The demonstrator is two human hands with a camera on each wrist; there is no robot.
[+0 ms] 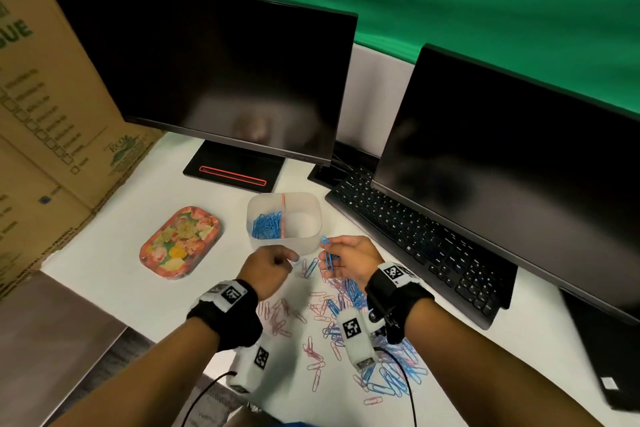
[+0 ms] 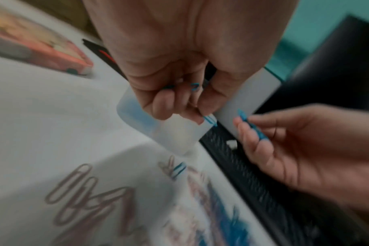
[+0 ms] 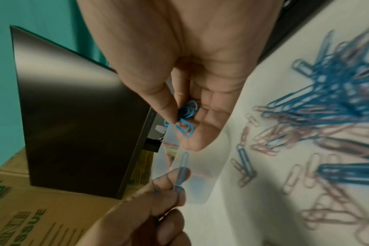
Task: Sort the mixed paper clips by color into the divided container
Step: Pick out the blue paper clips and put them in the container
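Both hands hover beside the divided container: the left hand pinches one blue clip, and the right hand pinches several blue paper clips between its fingers. Mixed clips lie on the tabletop.

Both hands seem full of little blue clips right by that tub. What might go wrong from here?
The right hand pinches several blue clips loosely bunched, so one could slip out onto the mixed pile. The left hand holds blue clips too, and a careless drop could land in the empty right compartment of the container instead of the blue side. A hand could also nudge the light container.
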